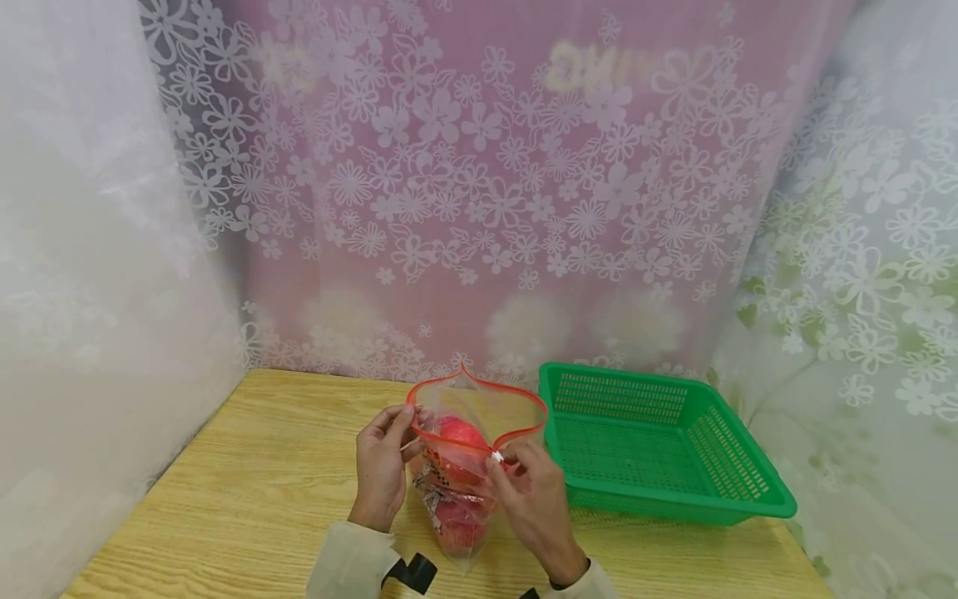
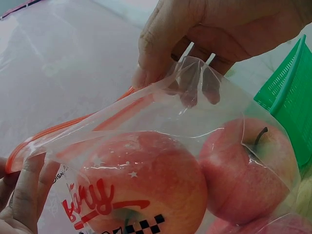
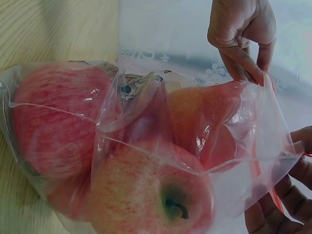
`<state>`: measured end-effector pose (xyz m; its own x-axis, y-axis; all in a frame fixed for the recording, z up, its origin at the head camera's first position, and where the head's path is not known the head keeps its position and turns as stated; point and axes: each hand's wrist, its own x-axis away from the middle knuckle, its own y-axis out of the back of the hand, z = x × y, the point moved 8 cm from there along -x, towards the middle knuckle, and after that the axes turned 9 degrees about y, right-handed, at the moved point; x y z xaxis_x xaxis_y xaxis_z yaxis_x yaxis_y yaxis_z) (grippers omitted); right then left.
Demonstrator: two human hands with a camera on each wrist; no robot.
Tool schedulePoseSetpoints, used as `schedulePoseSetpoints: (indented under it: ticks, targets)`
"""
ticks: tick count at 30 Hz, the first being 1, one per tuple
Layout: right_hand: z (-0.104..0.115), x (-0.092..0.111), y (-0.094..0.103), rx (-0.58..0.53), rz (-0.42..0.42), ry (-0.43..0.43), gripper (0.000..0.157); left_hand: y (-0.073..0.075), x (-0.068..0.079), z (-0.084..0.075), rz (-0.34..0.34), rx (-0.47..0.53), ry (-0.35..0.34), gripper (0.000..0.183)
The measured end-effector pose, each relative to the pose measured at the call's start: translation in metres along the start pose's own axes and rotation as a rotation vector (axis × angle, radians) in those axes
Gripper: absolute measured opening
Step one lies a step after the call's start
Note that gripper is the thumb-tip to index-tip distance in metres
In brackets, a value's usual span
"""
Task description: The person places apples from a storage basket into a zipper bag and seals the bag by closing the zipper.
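Observation:
A clear zip bag (image 1: pixel 479 491) with a red zip rim stands on the table, its mouth spread wide. Inside are several red apples (image 1: pixel 460 433), also plain in the left wrist view as an apple (image 2: pixel 246 170) with its stem up. My left hand (image 1: pixel 383 466) pinches the left side of the rim between thumb and fingers. On the near right, my right hand (image 1: pixel 535 495) pinches the rim beside a small white slider (image 1: pixel 497 456). In the right wrist view, the right hand's fingers (image 3: pixel 275 214) show partly through the film.
A green plastic basket (image 1: pixel 748 499) with slotted walls stands right of the bag, close to the right hand. Beneath is a wood-grain table (image 1: pixel 247 474). Flower-patterned curtains (image 1: pixel 486 183) hang behind and at the sides.

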<state>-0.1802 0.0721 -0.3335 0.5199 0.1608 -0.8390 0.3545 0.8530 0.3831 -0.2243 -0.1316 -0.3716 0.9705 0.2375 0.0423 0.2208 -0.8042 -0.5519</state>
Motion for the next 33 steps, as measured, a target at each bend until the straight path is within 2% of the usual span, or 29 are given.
schedulePoseSetpoints:
  ticks: [9,17,24,33]
  targets:
    - [0.005,-0.005,0.008,-0.009,-0.03,0.117,0.018,0.0,0.0,-0.001,-0.004,-0.03,-0.007,0.015]
    - [0.0,-0.005,0.012,-0.007,-0.029,0.098,0.012,0.0,0.003,-0.007,-0.016,-0.162,-0.035,0.02]
    - [-0.001,-0.003,0.014,-0.036,0.001,0.082,0.012,0.002,0.002,-0.005,-0.015,-0.189,-0.03,0.023]
    - [-0.003,-0.005,0.017,-0.093,0.019,0.07,0.015,0.009,-0.008,-0.005,-0.008,-0.253,-0.048,0.025]
